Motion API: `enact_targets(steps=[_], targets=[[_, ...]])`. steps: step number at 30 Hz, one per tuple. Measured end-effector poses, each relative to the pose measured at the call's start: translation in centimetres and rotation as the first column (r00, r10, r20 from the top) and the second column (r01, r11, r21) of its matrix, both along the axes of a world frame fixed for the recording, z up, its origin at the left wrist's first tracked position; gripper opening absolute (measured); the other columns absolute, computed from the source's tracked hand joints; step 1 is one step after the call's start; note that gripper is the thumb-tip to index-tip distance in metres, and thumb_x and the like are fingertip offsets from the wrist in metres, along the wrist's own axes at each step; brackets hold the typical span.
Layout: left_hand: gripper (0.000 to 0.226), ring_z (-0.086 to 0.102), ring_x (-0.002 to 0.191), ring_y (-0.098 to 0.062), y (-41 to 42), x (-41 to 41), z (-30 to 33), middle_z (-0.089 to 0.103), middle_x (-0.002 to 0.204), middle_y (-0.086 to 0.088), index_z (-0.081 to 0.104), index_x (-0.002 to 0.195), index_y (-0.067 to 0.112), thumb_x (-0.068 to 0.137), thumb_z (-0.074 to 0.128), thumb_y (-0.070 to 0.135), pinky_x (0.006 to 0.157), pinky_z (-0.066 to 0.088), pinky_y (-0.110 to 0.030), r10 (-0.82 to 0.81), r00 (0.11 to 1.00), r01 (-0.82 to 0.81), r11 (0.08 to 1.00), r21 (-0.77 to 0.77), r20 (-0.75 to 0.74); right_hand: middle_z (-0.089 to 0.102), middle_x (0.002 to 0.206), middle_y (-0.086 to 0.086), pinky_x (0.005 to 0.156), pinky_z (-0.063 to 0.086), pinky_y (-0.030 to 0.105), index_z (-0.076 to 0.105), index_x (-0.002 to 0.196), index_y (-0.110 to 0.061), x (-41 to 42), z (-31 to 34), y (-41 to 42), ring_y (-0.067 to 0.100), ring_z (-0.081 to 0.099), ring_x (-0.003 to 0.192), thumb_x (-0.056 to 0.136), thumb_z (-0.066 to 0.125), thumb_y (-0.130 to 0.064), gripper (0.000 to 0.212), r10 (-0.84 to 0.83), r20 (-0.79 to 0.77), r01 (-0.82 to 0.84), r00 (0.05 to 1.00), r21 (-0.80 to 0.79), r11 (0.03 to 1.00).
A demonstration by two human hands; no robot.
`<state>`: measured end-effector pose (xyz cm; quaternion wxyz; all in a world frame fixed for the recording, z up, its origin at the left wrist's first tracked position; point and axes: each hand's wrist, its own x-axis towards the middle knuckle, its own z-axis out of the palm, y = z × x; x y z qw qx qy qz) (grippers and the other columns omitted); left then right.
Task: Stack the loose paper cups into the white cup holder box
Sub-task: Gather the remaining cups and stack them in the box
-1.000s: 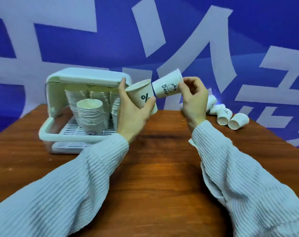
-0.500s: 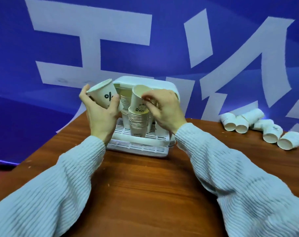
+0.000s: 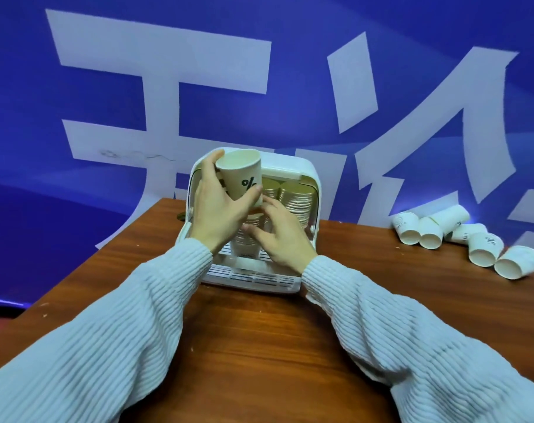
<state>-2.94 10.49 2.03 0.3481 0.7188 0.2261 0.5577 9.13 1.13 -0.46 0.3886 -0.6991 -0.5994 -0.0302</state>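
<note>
Head view over a wooden counter (image 3: 259, 346): left hand (image 3: 216, 209) grips a paper cup (image 3: 241, 175) above the white cup holder box (image 3: 293, 209), right hand (image 3: 281, 236), fingers relaxed, touches a stack inside (image 3: 247, 239), loose cups (image 3: 460, 239) lying at right.

Looks like a staged demo spot, not a home: my wood surface (image 3: 259, 346) w/ big blue banner (image 3: 290, 87) (white lettering) behind.

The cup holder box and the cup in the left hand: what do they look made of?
The cup holder box looks like moulded white plastic: smooth, slightly glossy, with rounded corners and a slotted base. The cup that the left hand grips looks like matt paper, cream inside, with a thin rolled rim and a printed percent sign.
</note>
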Motion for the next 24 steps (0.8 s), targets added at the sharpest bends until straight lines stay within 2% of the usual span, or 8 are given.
enact_targets(steps=[3, 6, 9, 12, 14, 17, 21, 24], targets=[[0.078, 0.05, 0.119, -0.012, 0.0, 0.7, 0.1, 0.05, 0.134, 0.006, 0.039, 0.144, 0.024, 0.081, 0.084, 0.032, 0.1, 0.049, -0.033, 0.041, 0.999, -0.04, 0.997, 0.065, -0.023, 0.063, 0.122, -0.007, 0.1, 0.052, 0.042, 0.045, 0.124, -0.02, -0.1, 0.1, -0.3, 0.012, 0.063, 0.111, 0.083, 0.085, -0.033, 0.059, -0.011, -0.215, 0.023, 0.976, 0.051, 0.998], [0.085, 0.045, 0.126, -0.013, 0.0, 0.8, 0.1, 0.047, 0.146, -0.001, 0.035, 0.15, 0.021, 0.079, 0.083, 0.027, 0.103, 0.04, -0.03, 0.101, 0.986, -0.079, 0.984, 0.163, -0.134, 0.062, 0.131, -0.003, 0.106, 0.049, 0.041, 0.033, 0.13, -0.023, 0.4, 0.1, -0.3, 0.012, 0.061, 0.12, 0.077, 0.089, -0.031, 0.077, -0.014, -0.295, 0.035, 0.955, 0.067, 0.997], [0.086, 0.054, 0.125, -0.029, 0.6, 0.6, -0.5, 0.052, 0.142, -0.006, 0.036, 0.149, 0.024, 0.075, 0.075, 0.044, 0.104, 0.046, -0.047, 0.118, 0.937, -0.035, 0.969, 0.246, -0.33, 0.058, 0.142, 0.002, 0.11, 0.048, 0.045, 0.025, 0.146, -0.031, 0.8, 0.0, -0.2, 0.017, 0.06, 0.126, 0.077, 0.088, -0.021, 0.094, 0.018, -0.33, 0.003, 0.944, 0.064, 0.998], [0.087, 0.05, 0.125, -0.031, 1.2, 0.3, -1.3, 0.054, 0.137, -0.009, 0.036, 0.153, 0.027, 0.079, 0.049, 0.07, 0.103, 0.041, -0.049, 0.241, 0.846, -0.061, 0.929, 0.364, -0.475, 0.05, 0.146, 0.004, 0.112, 0.046, 0.047, 0.017, 0.155, -0.036, 1.1, -0.1, 0.0, 0.02, 0.055, 0.132, 0.076, 0.085, -0.012, 0.107, 0.055, -0.345, -0.038, 0.937, 0.055, 0.998], [0.088, 0.04, 0.132, -0.029, 1.4, 0.1, -2.5, 0.047, 0.143, -0.008, 0.037, 0.155, 0.027, 0.085, 0.036, 0.079, 0.108, 0.034, -0.051, 0.313, 0.8, -0.062, 0.892, 0.448, -0.512, 0.045, 0.148, 0.002, 0.113, 0.046, 0.048, 0.013, 0.158, -0.037, 1.2, -0.3, 0.0, 0.021, 0.053, 0.135, 0.077, 0.082, -0.008, 0.11, 0.074, -0.338, -0.062, 0.938, 0.047, 0.997], [0.095, 0.033, 0.142, -0.025, 1.1, 0.0, -4.3, 0.043, 0.154, -0.003, 0.038, 0.157, 0.023, 0.085, 0.03, 0.084, 0.115, 0.03, -0.052, 0.279, 0.778, -0.039, 0.916, 0.399, -0.563, 0.034, 0.159, 0.005, 0.115, 0.044, 0.048, 0.013, 0.16, -0.038, 1.2, -0.8, 0.0, 0.021, 0.045, 0.142, 0.078, 0.08, -0.004, 0.111, 0.078, -0.332, -0.074, 0.94, 0.027, 0.997], [0.094, 0.03, 0.146, -0.025, 1.2, 0.4, -3.3, 0.046, 0.155, -0.001, 0.04, 0.156, 0.025, 0.085, 0.023, 0.086, 0.119, 0.025, -0.051, 0.304, 0.715, -0.015, 0.907, 0.422, -0.629, 0.036, 0.161, 0.005, 0.119, 0.039, 0.044, 0.019, 0.16, -0.034, 1.4, -0.8, -0.2, 0.015, 0.036, 0.147, 0.079, 0.078, -0.009, 0.103, 0.079, -0.297, -0.081, 0.952, 0.007, 0.997], [0.079, 0.023, 0.151, -0.028, 0.2, 1.0, -2.7, 0.046, 0.153, -0.005, 0.049, 0.149, 0.024, 0.089, 0.038, 0.076, 0.121, 0.022, -0.053, 0.319, 0.802, -0.064, 0.887, 0.457, -0.506, 0.039, 0.16, 0.001, 0.114, 0.04, 0.034, 0.027, 0.158, -0.033, 1.5, -0.4, -1.5, 0.005, 0.038, 0.141, 0.085, 0.074, -0.009, 0.09, 0.07, -0.286, -0.066, 0.956, 0.025, 0.998]])
